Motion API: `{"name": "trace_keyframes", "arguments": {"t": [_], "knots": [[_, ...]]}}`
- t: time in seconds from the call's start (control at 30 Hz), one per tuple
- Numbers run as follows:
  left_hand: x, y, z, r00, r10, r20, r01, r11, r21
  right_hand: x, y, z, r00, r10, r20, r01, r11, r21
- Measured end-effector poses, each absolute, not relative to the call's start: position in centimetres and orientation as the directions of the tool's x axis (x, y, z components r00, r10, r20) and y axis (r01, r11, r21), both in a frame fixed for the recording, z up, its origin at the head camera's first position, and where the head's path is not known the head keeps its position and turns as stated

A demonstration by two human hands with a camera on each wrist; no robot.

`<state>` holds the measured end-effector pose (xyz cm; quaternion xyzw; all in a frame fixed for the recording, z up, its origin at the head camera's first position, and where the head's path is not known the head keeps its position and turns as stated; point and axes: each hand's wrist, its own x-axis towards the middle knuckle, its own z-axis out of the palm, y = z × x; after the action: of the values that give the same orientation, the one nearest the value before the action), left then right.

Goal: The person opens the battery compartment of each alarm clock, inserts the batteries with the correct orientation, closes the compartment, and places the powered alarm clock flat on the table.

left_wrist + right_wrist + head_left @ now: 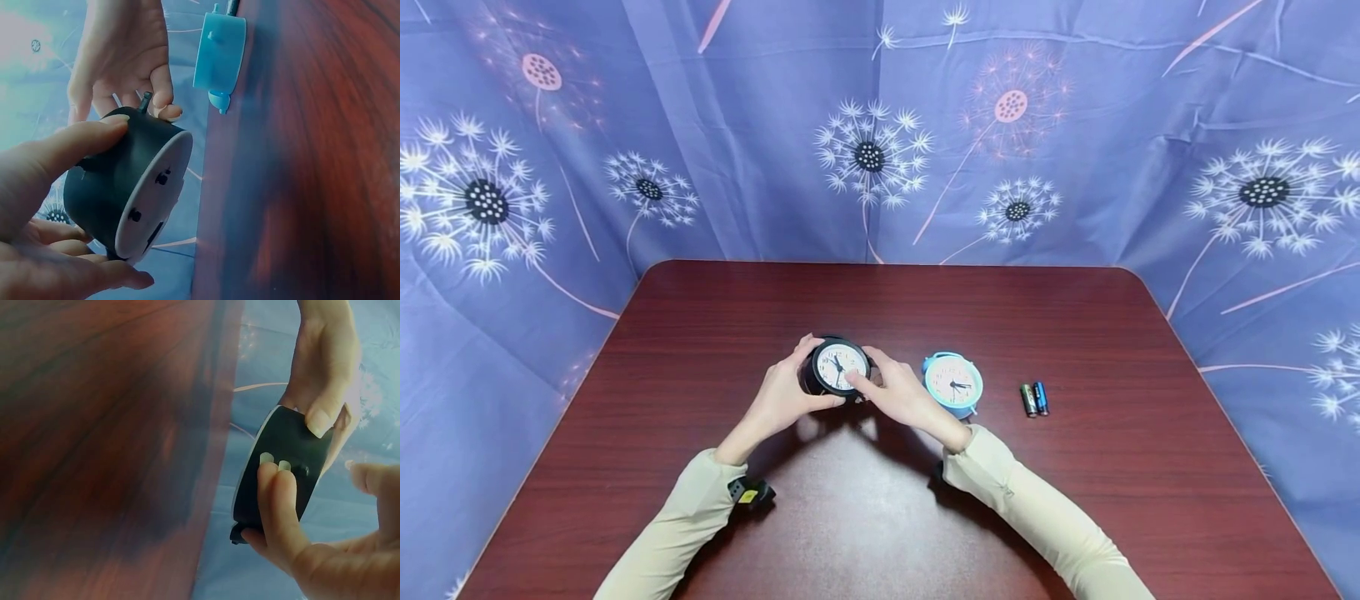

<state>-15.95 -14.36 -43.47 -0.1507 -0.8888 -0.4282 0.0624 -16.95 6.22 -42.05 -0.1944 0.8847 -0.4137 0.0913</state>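
Note:
A black round alarm clock (837,365) is held above the table, its white dial tipped up toward the head camera. My left hand (778,396) grips its left side, thumb on one edge and fingers round the other. In the left wrist view, the clock's pale back panel (147,203) shows small dark knobs. My right hand (901,393) holds the clock's other side; in the right wrist view its fingers (281,500) press on the black casing, and its thumb reaches over the dial's edge in the head view. A light-blue alarm clock (952,383) stands beside the right hand.
Two batteries, one green (1028,401) and one blue (1041,398), lie side by side to the right of the blue clock. The dark red wooden table (880,308) is backed by a blue dandelion-print curtain (760,150). A black device (752,493) sits at the left wrist.

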Motion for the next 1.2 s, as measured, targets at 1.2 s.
{"name": "trace_keyframes", "arguments": {"t": [1.2], "knots": [[-15.3,-12.5,-43.6,-0.919,0.282,0.275,0.391,0.571,0.722,-16.2,5.3,-43.5,-0.966,-0.254,-0.058,-0.098,0.559,-0.823]]}}
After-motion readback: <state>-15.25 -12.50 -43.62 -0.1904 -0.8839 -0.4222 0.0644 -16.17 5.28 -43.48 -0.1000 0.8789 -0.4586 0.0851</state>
